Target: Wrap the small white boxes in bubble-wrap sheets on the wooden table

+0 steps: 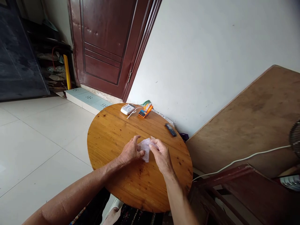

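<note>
Over the middle of the wooden table, a small, crinkled piece of translucent whitish plastic, which resembles bubble wrap [146, 155], lies between my two hands. My right hand [161, 153] pinches its upper right corner between thumb and fingers. On the other side, my left hand [132, 150] has its thumb and fingers spread apart, with the thumb at the plastic's left edge. Whether anything is inside the plastic, I cannot tell.
The round wooden table [110, 140] carries a white device with a cord [127, 109], an orange-and-blue item [144, 112] and a blurred dark object [171, 129]. Behind it rises a white wall [199, 62]. A wooden board [246, 118] leans at right.
</note>
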`<state>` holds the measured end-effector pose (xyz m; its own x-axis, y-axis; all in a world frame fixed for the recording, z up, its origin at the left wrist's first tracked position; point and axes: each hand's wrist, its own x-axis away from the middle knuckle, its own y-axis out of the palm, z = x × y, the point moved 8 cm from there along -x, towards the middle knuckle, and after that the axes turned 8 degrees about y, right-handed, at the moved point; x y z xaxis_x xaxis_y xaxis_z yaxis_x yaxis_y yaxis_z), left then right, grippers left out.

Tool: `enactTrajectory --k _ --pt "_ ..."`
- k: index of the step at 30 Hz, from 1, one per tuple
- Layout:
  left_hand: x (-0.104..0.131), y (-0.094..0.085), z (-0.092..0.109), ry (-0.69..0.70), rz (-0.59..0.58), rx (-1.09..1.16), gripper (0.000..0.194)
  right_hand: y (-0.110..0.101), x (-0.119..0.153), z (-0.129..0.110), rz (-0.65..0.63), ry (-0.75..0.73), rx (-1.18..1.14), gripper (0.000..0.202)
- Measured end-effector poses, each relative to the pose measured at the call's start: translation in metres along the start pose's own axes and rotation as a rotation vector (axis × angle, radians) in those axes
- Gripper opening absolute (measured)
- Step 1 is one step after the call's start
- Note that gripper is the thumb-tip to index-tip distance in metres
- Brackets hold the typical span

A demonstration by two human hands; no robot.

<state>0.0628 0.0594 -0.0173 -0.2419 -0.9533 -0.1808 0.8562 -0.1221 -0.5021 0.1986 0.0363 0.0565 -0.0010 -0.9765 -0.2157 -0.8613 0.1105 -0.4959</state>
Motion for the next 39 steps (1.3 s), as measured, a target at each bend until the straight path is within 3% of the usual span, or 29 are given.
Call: enactTrajectory --k 8,14,18,21,26,30,35,38,39 --pt "0.0 0.0 0.002 0.076 -0.057 0.093 0.04 0.02 0.043 0.002 0.061 -0.052 -0.051 0.017" --pt "-0.003 0.002 0.0 0.122 -0.106 0.213 0.039 0.027 0.055 0.018 0.08 -0.06 -0.004 0.017" --pt "0.001 -0.001 0.005 0.147 -0.287 0.365 0.053 0.026 0.057 0.019 0.069 -0.093 0.038 0.016" --pt "0.007 -0.004 0.012 0.247 -0.38 0.275 0.062 0.027 0.059 0.015 0.047 -0.177 0.104 0.02" --pt "0.013 0.0 0.024 0.453 -0.349 0.088 0.073 0.029 0.066 0.013 0.081 -0.352 0.23 0.037" --pt "0.01 0.004 0.022 0.417 -0.244 -0.033 0.061 0.031 0.064 0.015 0.121 -0.395 0.296 0.042" --pt "0.006 -0.003 0.019 0.29 -0.18 0.002 0.053 0.022 0.05 0.009 0.139 -0.323 0.205 0.036" --pt "0.007 -0.007 0.018 0.195 -0.216 0.11 0.032 0.013 0.032 0.019 0.085 -0.097 0.069 0.017" --pt "0.008 -0.008 0.017 0.169 -0.223 0.119 0.033 0.012 0.026 0.026 0.058 -0.005 0.021 0.012"
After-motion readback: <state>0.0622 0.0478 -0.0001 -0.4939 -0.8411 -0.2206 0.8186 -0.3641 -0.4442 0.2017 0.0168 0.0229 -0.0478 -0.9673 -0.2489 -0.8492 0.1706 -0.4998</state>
